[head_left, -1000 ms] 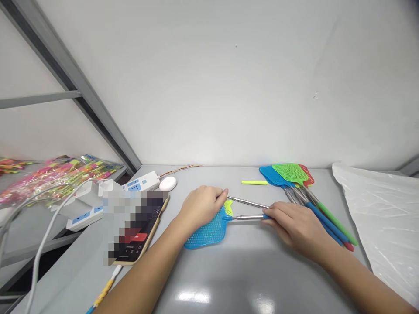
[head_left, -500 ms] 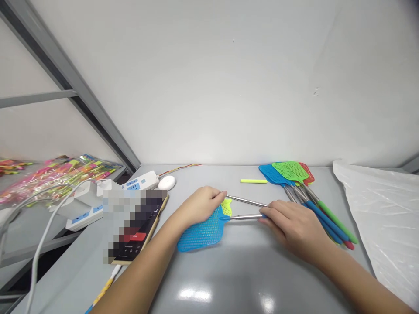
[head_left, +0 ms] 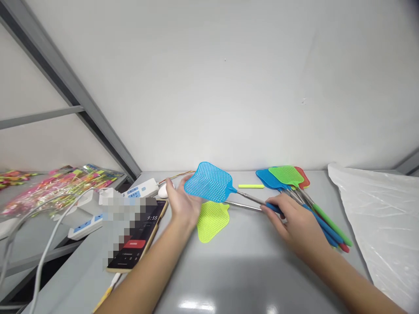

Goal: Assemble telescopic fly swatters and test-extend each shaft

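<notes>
My right hand [head_left: 294, 224] grips a blue fly swatter [head_left: 211, 182] at the top of its blue handle, its mesh head raised and pointing left. Behind that head is my left hand [head_left: 183, 206], palm up with thumb and fingers spread; whether it touches the mesh I cannot tell. Under the blue head lies a yellow-green swatter [head_left: 212, 222], whose metal shaft runs to my right fingertips; its handle is hidden, and I cannot tell if the hand holds it too. A pile of fly swatters [head_left: 286, 175] in blue, green and red lies to the right.
A short yellow stick [head_left: 251, 186] lies near the wall. On the left are a phone [head_left: 149, 237], a white power strip [head_left: 144, 188] with cables and a round white object [head_left: 162, 191]. Packaged colourful items [head_left: 65, 187] lie beyond the frame. White plastic sheeting [head_left: 376, 218] covers the right side.
The blue swatter's head has risen and tilted up, off the yellow-green one, which now shows more. My left hand has opened and turned palm up.
</notes>
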`<control>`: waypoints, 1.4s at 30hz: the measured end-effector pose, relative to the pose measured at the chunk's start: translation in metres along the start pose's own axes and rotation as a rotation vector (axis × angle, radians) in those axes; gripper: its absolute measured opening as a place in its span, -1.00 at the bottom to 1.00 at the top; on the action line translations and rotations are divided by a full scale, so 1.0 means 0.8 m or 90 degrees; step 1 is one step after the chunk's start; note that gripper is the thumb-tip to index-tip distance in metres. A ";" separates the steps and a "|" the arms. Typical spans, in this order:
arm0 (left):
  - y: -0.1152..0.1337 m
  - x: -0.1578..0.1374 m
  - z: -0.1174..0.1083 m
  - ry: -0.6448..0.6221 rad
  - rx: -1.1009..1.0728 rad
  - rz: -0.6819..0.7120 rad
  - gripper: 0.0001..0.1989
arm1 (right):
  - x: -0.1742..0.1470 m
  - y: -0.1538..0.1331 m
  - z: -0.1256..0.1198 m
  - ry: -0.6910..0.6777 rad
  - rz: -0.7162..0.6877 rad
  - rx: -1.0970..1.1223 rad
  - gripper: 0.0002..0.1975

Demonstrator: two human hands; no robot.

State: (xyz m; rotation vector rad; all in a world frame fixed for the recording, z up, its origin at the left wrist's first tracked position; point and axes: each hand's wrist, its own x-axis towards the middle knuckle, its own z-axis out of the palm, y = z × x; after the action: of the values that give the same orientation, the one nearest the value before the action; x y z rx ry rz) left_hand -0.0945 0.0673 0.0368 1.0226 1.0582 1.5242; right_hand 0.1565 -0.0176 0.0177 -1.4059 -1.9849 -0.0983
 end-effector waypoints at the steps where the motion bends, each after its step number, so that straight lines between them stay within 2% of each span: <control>1: -0.007 -0.014 0.013 0.005 -0.079 0.007 -0.26 | 0.000 -0.002 0.002 0.004 0.009 -0.006 -0.84; 4: -0.021 -0.055 0.048 -0.028 -0.145 0.001 -0.34 | -0.002 -0.007 0.011 -0.024 0.015 -0.007 -0.85; 7: -0.026 -0.071 0.059 -0.075 -0.129 -0.073 -0.45 | -0.007 -0.017 0.018 -0.067 0.013 0.022 -0.88; 10: -0.025 -0.062 0.052 -0.058 -0.128 -0.122 -0.54 | -0.011 -0.028 0.022 -0.089 0.039 0.075 -0.87; 14: -0.020 -0.043 0.039 -0.020 -0.160 -0.092 -0.59 | -0.014 -0.036 0.026 -0.166 0.104 0.174 -0.84; 17: -0.020 -0.040 0.038 -0.012 -0.160 -0.067 -0.61 | -0.016 -0.036 0.029 -0.219 0.119 0.219 -0.80; 22: -0.026 -0.045 0.041 -0.054 -0.138 -0.074 -0.60 | -0.019 -0.043 0.029 -0.191 0.120 0.261 -0.76; 28: -0.026 -0.048 0.040 -0.084 -0.118 -0.076 -0.60 | -0.018 -0.053 0.025 -0.252 0.201 0.304 -0.71; 35: -0.034 -0.045 0.038 -0.100 -0.080 -0.069 -0.64 | -0.018 -0.046 0.036 -0.287 0.258 0.395 -0.64; 42: -0.032 -0.047 0.035 -0.171 -0.060 -0.070 -0.64 | -0.017 -0.041 0.038 -0.304 0.269 0.430 -0.64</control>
State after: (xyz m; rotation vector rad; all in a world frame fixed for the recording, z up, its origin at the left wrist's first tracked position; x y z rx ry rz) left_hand -0.0548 0.0380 0.0158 1.0526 0.8329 1.2938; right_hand 0.1162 -0.0286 -0.0025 -1.4116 -1.7513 1.0812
